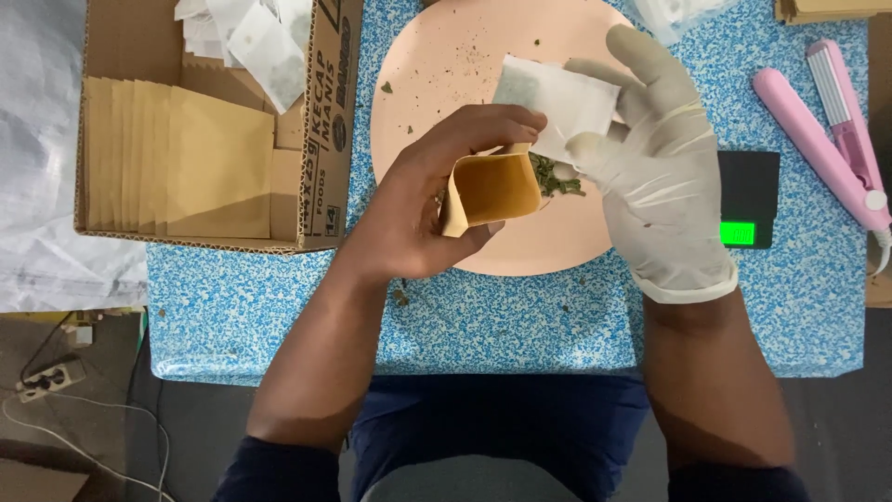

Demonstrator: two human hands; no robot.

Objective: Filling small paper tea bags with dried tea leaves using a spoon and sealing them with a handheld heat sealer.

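Observation:
My bare left hand (423,200) grips a small brown paper pouch (492,189), holding its mouth toward the right. My right hand (655,158), in a white latex glove, pinches a white filter bag (556,98) just above the pouch's mouth. Green dried leaf bits (556,177) show between the pouch and the gloved fingers. Both hands hover over a round pale pink plate (437,74) sprinkled with leaf crumbs.
A cardboard box (321,130) at the left holds a row of brown pouches (186,158) and white filter bags (255,37). A small black scale (748,200) with a lit green display sits right of the plate. A pink hair-straightener-style sealer (836,121) lies far right on the blue speckled tabletop (520,321).

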